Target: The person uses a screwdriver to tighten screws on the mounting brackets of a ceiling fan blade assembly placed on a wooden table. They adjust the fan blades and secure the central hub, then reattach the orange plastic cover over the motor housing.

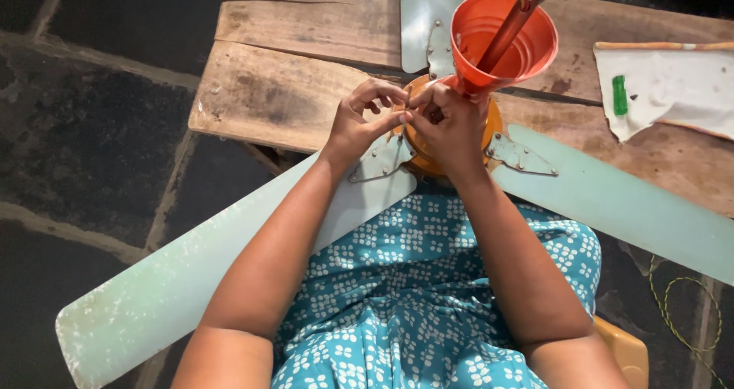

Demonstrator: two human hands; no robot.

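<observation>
The ceiling fan's orange motor hub (428, 163) is being steadied by the right hand (451, 125) while something too small to identify is being pinched by the left hand (363, 121), fingers pressed together.

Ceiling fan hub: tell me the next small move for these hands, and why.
Probably keep the left hand and right hand pinched together at the orange hub and finish the fiddly bit there. Both sets of fingertips meet beside the orange canopy cup; what they pinch is too small to tell.
</observation>
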